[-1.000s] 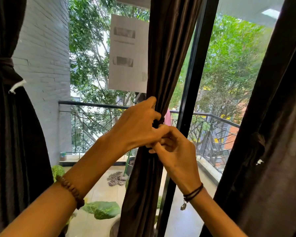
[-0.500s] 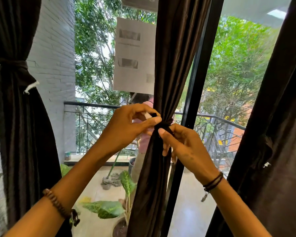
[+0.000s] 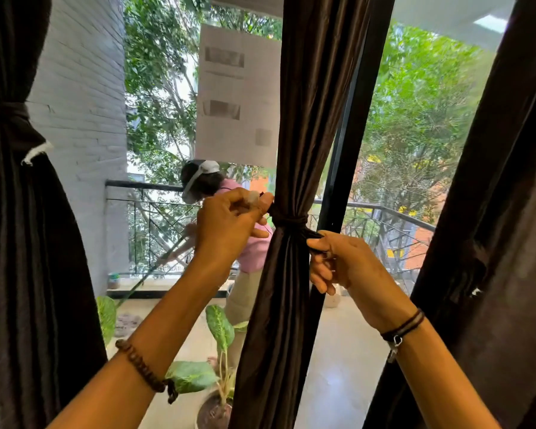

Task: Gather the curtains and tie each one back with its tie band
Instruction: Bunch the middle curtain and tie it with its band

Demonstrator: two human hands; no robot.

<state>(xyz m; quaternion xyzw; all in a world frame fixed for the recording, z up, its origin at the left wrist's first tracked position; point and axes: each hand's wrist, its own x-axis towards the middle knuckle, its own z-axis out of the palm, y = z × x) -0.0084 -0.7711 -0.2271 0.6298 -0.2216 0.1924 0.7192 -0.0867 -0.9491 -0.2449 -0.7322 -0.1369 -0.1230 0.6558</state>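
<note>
Tying of the middle curtain [image 3: 304,119], gathered into a narrow bundle in front of the window frame [image 3: 350,150]. We see its tie band [image 3: 288,218] wrapped round the bundle at the waist; the left hand [image 3: 229,224], just left of the middle curtain, holds one end of the band in a pinching grip; the right hand [image 3: 341,264], just right of it and slightly lower, pinches the other end. We judge that the knot is being drawn tight and is not yet finished; the left curtain [image 3: 22,212], well left of the middle curtain, is already bound by the left band [image 3: 5,108]; the right curtain [image 3: 492,243], well right of it, is partly cut off, and we cannot tell whether it is tied.
</note>
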